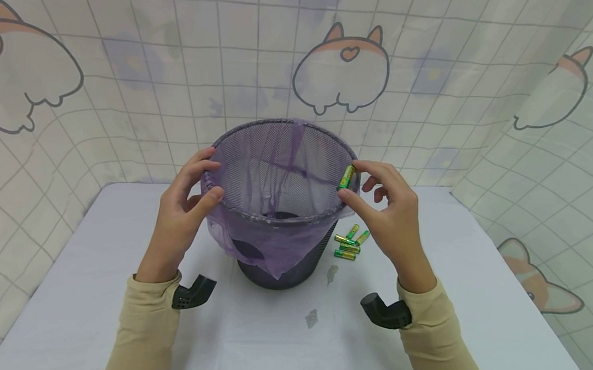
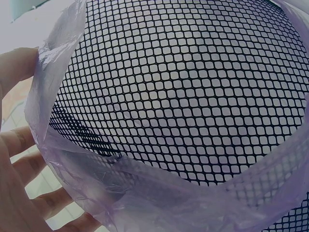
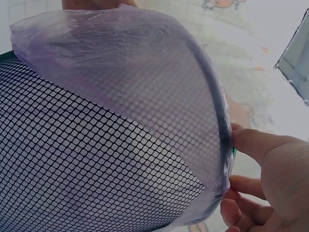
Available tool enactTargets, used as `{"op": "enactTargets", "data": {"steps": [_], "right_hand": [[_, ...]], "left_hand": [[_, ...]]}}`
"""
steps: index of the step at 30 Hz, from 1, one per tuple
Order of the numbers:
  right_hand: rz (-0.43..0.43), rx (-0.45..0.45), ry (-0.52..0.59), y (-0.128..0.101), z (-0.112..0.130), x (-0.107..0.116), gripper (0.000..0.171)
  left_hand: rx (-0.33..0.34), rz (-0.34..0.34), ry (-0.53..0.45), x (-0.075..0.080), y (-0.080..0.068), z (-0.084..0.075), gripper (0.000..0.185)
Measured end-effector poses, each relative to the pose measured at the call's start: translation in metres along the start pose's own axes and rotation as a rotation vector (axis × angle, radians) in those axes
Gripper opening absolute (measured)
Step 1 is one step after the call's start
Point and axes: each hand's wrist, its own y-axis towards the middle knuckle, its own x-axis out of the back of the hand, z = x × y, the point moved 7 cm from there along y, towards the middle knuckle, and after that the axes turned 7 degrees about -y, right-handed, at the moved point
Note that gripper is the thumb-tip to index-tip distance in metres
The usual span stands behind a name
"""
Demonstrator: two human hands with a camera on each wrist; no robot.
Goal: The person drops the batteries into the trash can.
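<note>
Mesh wastebasket [image 2: 193,96] fills both wrist views; purple liner bag [image 3: 120,53] is folded over its rim. Only the head view shows the green battery [image 1: 347,176], pinched by the right hand [image 1: 390,214] at the right rim, inside edge. Left hand [image 1: 184,210] grips the left rim, thumb inside. Spare batteries [image 1: 348,244] lie on the desk [image 1: 476,287], just right of the basket base, partly behind the right hand.

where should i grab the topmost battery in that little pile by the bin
Pinch the topmost battery across its middle, coming from above. It is a thin cylinder lying flat on the table, and the mesh bin and the other batteries crowd its left and near sides.
</note>
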Motion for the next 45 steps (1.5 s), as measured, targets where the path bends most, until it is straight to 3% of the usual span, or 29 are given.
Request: {"op": "enactTargets", "data": {"steps": [31,45], "right_hand": [[0.046,-0.002,0.019,0.0060,0.0068,-0.0080,0.045],[0.027,0.005,0.024,0.0030,0.0040,-0.0046,0.044]], "left_hand": [[0.000,0.005,0.007,0.0007,0.0004,0.0007,0.040],[0.000,0.007,-0.005,0.0005,0.0003,0.0008,0.040]]}}
